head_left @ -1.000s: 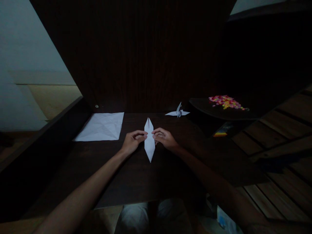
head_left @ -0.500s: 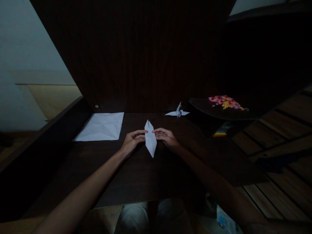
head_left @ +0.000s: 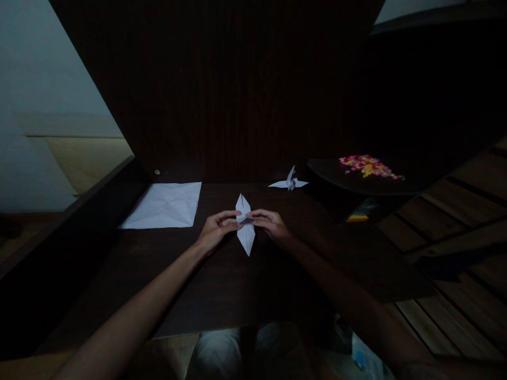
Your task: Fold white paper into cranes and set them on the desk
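Note:
A white folded paper piece [head_left: 246,235], long and pointed at both ends, sits at the middle of the dark wooden table [head_left: 222,285]. My left hand [head_left: 216,229] pinches its left edge near the middle. My right hand [head_left: 270,224] pinches its right edge, fingertips almost meeting the left ones across the paper. The paper is lifted slightly and tilted between the fingers.
A creased white paper sheet [head_left: 164,206] lies flat at the far left of the table. A finished white paper crane [head_left: 290,182] stands at the back. A dark tray [head_left: 356,182] with colourful small pieces [head_left: 366,164] is at the right, wooden slats beyond.
The folded paper has shifted up and tilted, its lower tip nearer my hands. My fingertips have closed in over its middle from both sides.

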